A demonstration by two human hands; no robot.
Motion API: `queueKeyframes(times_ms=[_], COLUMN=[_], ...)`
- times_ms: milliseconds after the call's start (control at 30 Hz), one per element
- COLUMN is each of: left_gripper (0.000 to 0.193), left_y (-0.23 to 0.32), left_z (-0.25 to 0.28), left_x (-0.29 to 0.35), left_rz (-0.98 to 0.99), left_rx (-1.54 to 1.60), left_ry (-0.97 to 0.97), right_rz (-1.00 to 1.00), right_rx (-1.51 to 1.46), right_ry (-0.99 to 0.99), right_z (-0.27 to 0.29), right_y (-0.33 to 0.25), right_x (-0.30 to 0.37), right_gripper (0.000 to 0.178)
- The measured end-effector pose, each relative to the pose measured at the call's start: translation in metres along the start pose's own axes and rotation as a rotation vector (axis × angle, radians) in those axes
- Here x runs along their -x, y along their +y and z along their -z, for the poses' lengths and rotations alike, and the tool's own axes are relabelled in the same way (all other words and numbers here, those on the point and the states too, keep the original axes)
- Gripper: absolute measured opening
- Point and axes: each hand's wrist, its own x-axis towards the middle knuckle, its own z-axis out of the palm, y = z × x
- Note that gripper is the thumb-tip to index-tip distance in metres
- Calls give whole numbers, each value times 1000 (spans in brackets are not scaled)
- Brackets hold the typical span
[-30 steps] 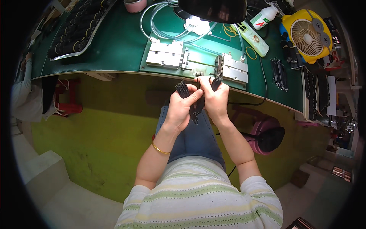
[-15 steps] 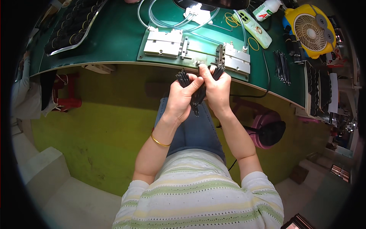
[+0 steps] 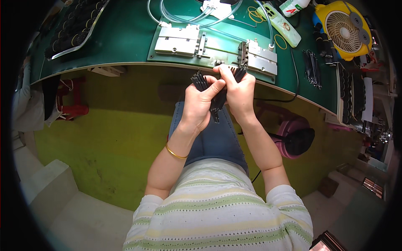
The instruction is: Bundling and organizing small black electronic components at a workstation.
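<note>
In front of the bench edge, my left hand [image 3: 197, 103] is closed around a bundle of thin black cable pieces [image 3: 199, 81], their ends sticking up past the fingers. My right hand [image 3: 242, 96] grips a second bundle of the same black pieces [image 3: 240, 73], its thumb reaching over toward the left hand. Between the palms the two bundles meet, and their lower ends [image 3: 215, 113] poke out below in a V. Just beyond the fingers lies a metal clamping fixture [image 3: 178, 42] on a plate, with a matching metal block [image 3: 261, 60] at its right.
Clear tubes [image 3: 184, 23] run to the fixture. On the green bench [image 3: 121, 37] are a black-filled tray [image 3: 69, 39], a phone [image 3: 282, 27], a white bottle [image 3: 294, 6], loose black cable pieces [image 3: 312, 69] and a yellow fan [image 3: 343, 31]. Below stand a pink stool [image 3: 287, 142] and a red stool [image 3: 75, 109].
The view has shifted slightly, so the bench sits higher in the picture. Both hands keep their grip, with the right thumb and fingers shifting slightly over the bundles.
</note>
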Motion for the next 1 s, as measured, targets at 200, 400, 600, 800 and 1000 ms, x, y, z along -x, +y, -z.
queueKeyframes(times_ms=[200,400,600,800,1000], left_gripper=[11,10,20,13,22], left_y=[-2,-4,-13,-3,11], left_z=[2,-8,25,-21,-124], left_x=[-3,-5,12,106,208], left_rz=[-10,-30,134,272,74], left_rx=[1,-46,-83,-619,-1064], left_ry=[18,-8,-45,-290,-1214], right_rz=[-31,-50,0,210,53], right_rx=[-113,-166,175,879,1394], right_ry=[16,34,24,297,409], right_z=[-3,3,43,217,257], right_y=[4,-8,-31,-77,-72], right_x=[-4,-3,-5,-104,-120], right_gripper=[16,17,23,43,58])
